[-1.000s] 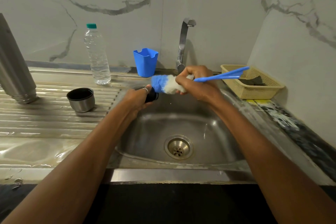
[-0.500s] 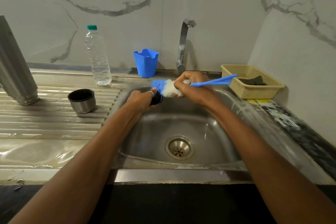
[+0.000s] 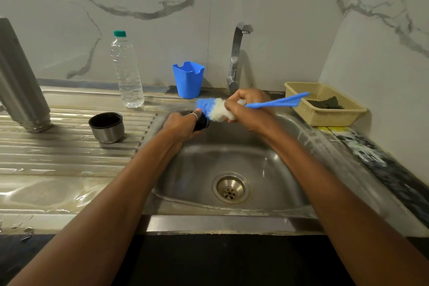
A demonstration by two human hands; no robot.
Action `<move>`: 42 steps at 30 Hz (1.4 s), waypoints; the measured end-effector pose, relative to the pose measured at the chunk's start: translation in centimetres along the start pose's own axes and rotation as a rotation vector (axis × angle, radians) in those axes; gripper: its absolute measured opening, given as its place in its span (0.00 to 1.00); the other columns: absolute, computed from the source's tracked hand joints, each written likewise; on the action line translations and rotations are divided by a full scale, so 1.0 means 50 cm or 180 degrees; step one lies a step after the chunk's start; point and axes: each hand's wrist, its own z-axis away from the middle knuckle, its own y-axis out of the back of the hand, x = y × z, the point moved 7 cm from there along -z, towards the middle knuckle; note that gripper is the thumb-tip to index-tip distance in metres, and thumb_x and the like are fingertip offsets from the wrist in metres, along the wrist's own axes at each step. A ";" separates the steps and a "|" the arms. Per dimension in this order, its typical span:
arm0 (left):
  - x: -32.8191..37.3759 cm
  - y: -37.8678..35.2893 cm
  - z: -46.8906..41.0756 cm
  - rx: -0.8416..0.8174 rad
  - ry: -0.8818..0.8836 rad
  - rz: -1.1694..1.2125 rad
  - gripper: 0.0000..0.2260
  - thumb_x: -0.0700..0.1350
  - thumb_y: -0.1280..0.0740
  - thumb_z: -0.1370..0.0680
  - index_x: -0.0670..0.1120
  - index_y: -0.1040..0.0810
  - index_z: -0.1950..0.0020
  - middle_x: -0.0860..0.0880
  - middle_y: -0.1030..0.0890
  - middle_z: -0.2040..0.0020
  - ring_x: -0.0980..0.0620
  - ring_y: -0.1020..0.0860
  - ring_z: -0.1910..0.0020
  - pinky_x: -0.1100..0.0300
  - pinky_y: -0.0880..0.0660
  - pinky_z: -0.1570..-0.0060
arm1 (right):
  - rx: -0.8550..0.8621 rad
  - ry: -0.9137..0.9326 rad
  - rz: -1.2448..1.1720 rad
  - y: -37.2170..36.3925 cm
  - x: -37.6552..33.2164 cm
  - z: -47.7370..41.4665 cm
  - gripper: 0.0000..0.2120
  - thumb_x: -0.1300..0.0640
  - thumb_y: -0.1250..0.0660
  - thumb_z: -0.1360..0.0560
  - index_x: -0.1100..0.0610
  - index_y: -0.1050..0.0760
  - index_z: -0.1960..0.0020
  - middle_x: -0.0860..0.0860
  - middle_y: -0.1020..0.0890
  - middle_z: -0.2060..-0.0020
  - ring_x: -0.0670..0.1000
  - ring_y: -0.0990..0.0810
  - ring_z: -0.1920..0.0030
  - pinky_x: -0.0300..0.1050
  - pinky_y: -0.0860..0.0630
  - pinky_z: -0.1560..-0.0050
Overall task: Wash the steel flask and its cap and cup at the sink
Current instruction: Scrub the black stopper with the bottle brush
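Cap: small black flask cap, over the steel sink basin at eleven o'clock of the drain, so drips fall inside.
Grip, left: left hand clenched round the cap, presenting it to the bristles.
Grip, right: right hand grasping the blue-and-white bottle brush at its bristle head, for close control.
Flask: tall steel flask, nine o'clock, threaded end down on the ribbed surface, likely draining.
Cup: short steel cup, upright beside the flask.

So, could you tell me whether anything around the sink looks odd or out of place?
The right hand grips the bottle brush by its bristles rather than its blue handle, which pokes out toward the basket. The left hand holds the black cap at the brush tip. Water pools on the draining board. Nothing else stands out.
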 end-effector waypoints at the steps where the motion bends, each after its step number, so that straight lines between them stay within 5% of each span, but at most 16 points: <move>1: 0.002 0.000 0.003 0.0027 -0.0033 -0.0067 0.27 0.62 0.29 0.28 0.42 0.20 0.40 0.44 0.16 0.51 0.46 0.16 0.53 0.48 0.17 0.49 | -0.0098 -0.0011 0.0042 -0.010 0.004 0.003 0.04 0.52 0.31 0.32 0.52 0.21 0.61 0.51 0.15 0.65 0.53 0.14 0.58 0.52 0.16 0.54; 5: -0.002 0.012 -0.007 0.0035 0.0055 0.0115 0.17 0.54 0.31 0.20 0.41 0.22 0.42 0.44 0.19 0.52 0.49 0.18 0.56 0.58 0.17 0.59 | 0.0161 -0.0036 -0.0167 0.025 0.003 -0.009 0.11 0.50 0.33 0.34 0.57 0.21 0.61 0.53 0.15 0.68 0.56 0.14 0.62 0.57 0.16 0.53; 10: 0.004 -0.004 0.000 -0.0011 -0.0019 0.0065 0.21 0.56 0.30 0.21 0.39 0.22 0.40 0.43 0.17 0.49 0.47 0.16 0.55 0.58 0.17 0.61 | -0.0121 -0.0016 0.0033 -0.010 0.003 0.003 0.05 0.52 0.32 0.33 0.52 0.21 0.60 0.51 0.15 0.65 0.51 0.15 0.59 0.55 0.16 0.51; 13: 0.002 0.002 -0.001 -0.0054 0.0037 0.0274 0.14 0.52 0.31 0.19 0.41 0.24 0.44 0.44 0.20 0.51 0.50 0.19 0.57 0.63 0.19 0.67 | 0.0159 0.0026 -0.0044 0.026 -0.005 -0.003 0.09 0.50 0.33 0.35 0.55 0.21 0.62 0.52 0.15 0.69 0.54 0.15 0.62 0.54 0.16 0.54; 16: 0.004 0.002 0.000 -0.0062 0.0030 0.0494 0.12 0.50 0.31 0.19 0.41 0.22 0.44 0.43 0.19 0.49 0.48 0.17 0.53 0.60 0.18 0.60 | 0.0158 0.0026 -0.0158 0.026 -0.007 -0.002 0.11 0.49 0.34 0.36 0.56 0.21 0.61 0.53 0.15 0.69 0.56 0.14 0.62 0.57 0.16 0.54; 20: 0.008 -0.006 0.005 -0.0154 0.0020 0.0593 0.17 0.49 0.30 0.19 0.38 0.22 0.38 0.41 0.19 0.45 0.47 0.17 0.50 0.63 0.19 0.67 | -0.0100 -0.0015 -0.0087 -0.007 0.000 0.004 0.10 0.48 0.34 0.38 0.53 0.22 0.62 0.53 0.15 0.66 0.55 0.14 0.59 0.59 0.16 0.52; 24: 0.010 -0.006 0.006 -0.0203 0.0065 0.0831 0.13 0.48 0.31 0.19 0.39 0.23 0.40 0.43 0.20 0.47 0.49 0.18 0.51 0.60 0.17 0.62 | 0.0204 0.0071 -0.0180 0.038 -0.001 -0.007 0.10 0.50 0.33 0.35 0.58 0.23 0.63 0.56 0.15 0.67 0.59 0.14 0.61 0.60 0.16 0.54; 34: 0.000 -0.009 0.004 -0.0209 0.0152 0.0802 0.15 0.51 0.31 0.19 0.43 0.23 0.37 0.44 0.19 0.44 0.49 0.18 0.48 0.63 0.19 0.65 | 0.0010 0.0057 -0.0272 0.014 0.008 -0.008 0.10 0.48 0.34 0.37 0.53 0.21 0.61 0.52 0.14 0.67 0.56 0.13 0.59 0.61 0.16 0.52; 42: 0.009 -0.030 0.003 -0.0559 -0.0026 0.0812 0.18 0.51 0.29 0.21 0.43 0.23 0.35 0.42 0.19 0.39 0.47 0.17 0.44 0.60 0.18 0.58 | 0.0156 0.0066 -0.0312 0.018 0.010 -0.011 0.07 0.50 0.31 0.34 0.53 0.21 0.61 0.53 0.15 0.65 0.55 0.13 0.60 0.62 0.16 0.55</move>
